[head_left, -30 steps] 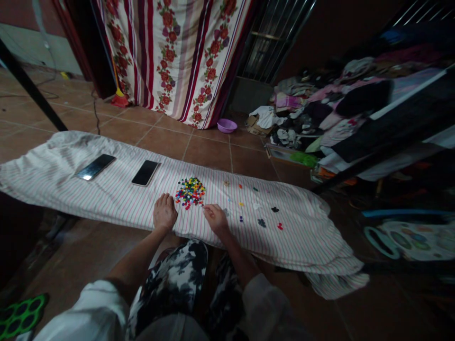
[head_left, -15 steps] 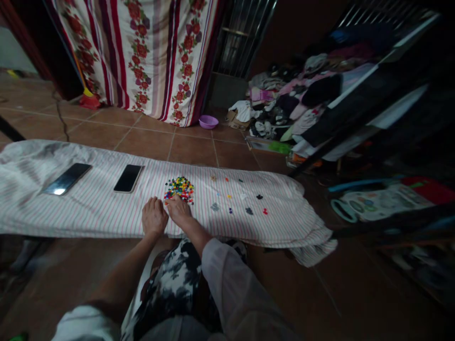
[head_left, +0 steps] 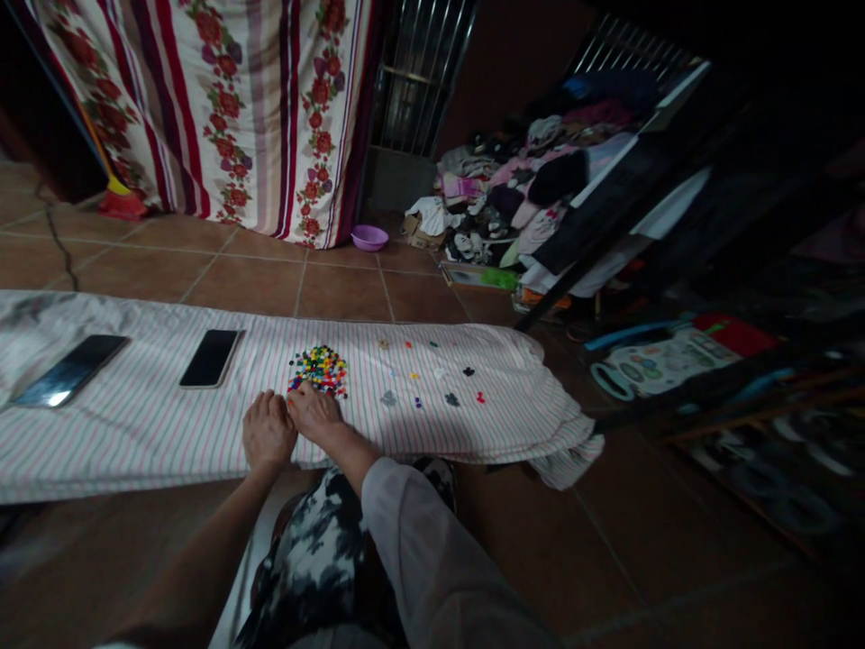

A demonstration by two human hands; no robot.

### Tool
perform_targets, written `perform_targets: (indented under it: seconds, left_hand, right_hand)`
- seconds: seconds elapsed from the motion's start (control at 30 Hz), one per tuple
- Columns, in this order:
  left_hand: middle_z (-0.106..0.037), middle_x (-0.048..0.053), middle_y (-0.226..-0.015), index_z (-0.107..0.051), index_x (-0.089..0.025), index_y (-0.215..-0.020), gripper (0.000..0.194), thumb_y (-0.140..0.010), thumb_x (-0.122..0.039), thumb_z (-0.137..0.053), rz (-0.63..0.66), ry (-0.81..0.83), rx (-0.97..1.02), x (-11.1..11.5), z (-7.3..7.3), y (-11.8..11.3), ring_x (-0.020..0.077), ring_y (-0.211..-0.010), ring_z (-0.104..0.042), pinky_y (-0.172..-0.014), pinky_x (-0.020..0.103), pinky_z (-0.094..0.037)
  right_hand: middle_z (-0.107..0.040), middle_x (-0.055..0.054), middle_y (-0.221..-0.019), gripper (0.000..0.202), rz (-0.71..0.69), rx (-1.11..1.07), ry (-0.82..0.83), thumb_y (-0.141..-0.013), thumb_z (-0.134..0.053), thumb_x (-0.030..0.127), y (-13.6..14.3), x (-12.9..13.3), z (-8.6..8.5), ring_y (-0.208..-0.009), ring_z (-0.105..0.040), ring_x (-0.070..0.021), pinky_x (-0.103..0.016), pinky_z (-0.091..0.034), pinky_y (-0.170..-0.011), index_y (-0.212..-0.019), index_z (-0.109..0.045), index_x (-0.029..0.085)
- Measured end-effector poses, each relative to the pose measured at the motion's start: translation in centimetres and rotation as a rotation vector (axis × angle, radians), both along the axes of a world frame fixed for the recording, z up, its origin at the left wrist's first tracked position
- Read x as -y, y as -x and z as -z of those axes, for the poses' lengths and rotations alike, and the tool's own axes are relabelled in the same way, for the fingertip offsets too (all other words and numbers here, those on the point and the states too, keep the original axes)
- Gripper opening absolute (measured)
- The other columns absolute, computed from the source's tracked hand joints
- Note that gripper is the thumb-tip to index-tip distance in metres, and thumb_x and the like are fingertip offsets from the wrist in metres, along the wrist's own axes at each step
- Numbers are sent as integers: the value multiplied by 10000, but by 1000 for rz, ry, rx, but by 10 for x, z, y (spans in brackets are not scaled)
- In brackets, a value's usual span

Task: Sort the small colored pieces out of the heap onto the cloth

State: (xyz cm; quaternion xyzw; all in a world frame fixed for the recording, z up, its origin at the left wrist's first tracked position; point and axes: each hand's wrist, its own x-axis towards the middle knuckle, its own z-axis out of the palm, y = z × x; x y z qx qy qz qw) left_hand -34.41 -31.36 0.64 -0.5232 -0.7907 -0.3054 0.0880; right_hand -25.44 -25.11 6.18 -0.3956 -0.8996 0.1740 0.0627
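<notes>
A pile of small multicoloured beads (head_left: 323, 362) lies on the striped cloth (head_left: 168, 433). My right hand (head_left: 314, 413) is at the pile's near left edge, fingers bent and drawn together; its fingertips cover some beads, and what they pinch is too small to make out. Just left of it, my left hand (head_left: 268, 431) rests on the cloth with its fingers curled, the two hands nearly touching. Its fingertips are hidden, so any contents do not show. Right of the pile sit small single-colour groups, among them black beads (head_left: 468, 371), red beads (head_left: 480, 397), purple beads (head_left: 417, 403) and dark grey beads (head_left: 451, 399).
Two phones lie to the left, a nearer-centre phone (head_left: 211, 359) and a far-left phone (head_left: 71, 371). Beyond the cloth are a purple basin (head_left: 369, 238), a flowered curtain (head_left: 257, 117), a red broom (head_left: 122, 202) and heaped clothes (head_left: 514, 189).
The whole view has shifted, so the cloth and most things appear further left. Both hands stay side by side at the near edge of the bead pile.
</notes>
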Motion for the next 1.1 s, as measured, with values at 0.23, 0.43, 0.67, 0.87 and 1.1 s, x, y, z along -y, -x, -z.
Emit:
perform_targets:
  seconds: [0.23, 0.43, 0.67, 0.87, 1.1]
  left_hand:
    - [-609, 192, -1207, -602, -127, -1017, 266, -856, -185, -398, -26, 40, -38, -2, 0, -1, 304, -1200, -514, -984, 467, -399]
    - [-607, 189, -1207, -595, -122, -1032, 264, -857, -199, -413, -24, 41, -83, -1, 2, -1, 306, -1200, -512, -984, 462, -401]
    - [-607, 197, -1210, -603, -123, -1031, 270, -853, -195, -413, -33, 77, -68, -1, -4, -4, 319, -1216, -494, -976, 476, -400]
    - [-616, 161, -1204, -602, -159, -1021, 250, -855, -201, -419, -58, 62, -75, -2, -4, -6, 299, -1201, -507, -969, 460, -398]
    - [-622, 161, -1203, -599, -150, -1000, 233, -873, -212, -414, -72, 99, -137, -3, -6, -7, 300, -1187, -518, -958, 440, -406]
  right_hand:
    - [-645, -33, -1017, 135, 99, -299, 56, -867, -500, 176, -15, -14, 6, -985, -598, -155, -273, -462, -885, -969, -582, 210]
    - [-687, 2, -915, 165, 311, -582, 160, -823, -506, 174, -61, -60, 11, -822, -644, -125, -236, -495, -762, -954, -598, 212]
    - [-702, -24, -920, 219, 700, -556, 14, -806, -490, 224, -152, -135, 14, -833, -652, -135, -240, -493, -777, -971, -633, 205]
    - [-716, -48, -873, 252, 882, -422, -7, -764, -491, 167, -199, -178, 14, -841, -657, -161, -232, -483, -765, -923, -683, 198]
    - [-726, -49, -873, 226, 853, -352, -5, -748, -532, 152, -199, -206, 19, -859, -656, -168, -223, -475, -775, -874, -715, 194]
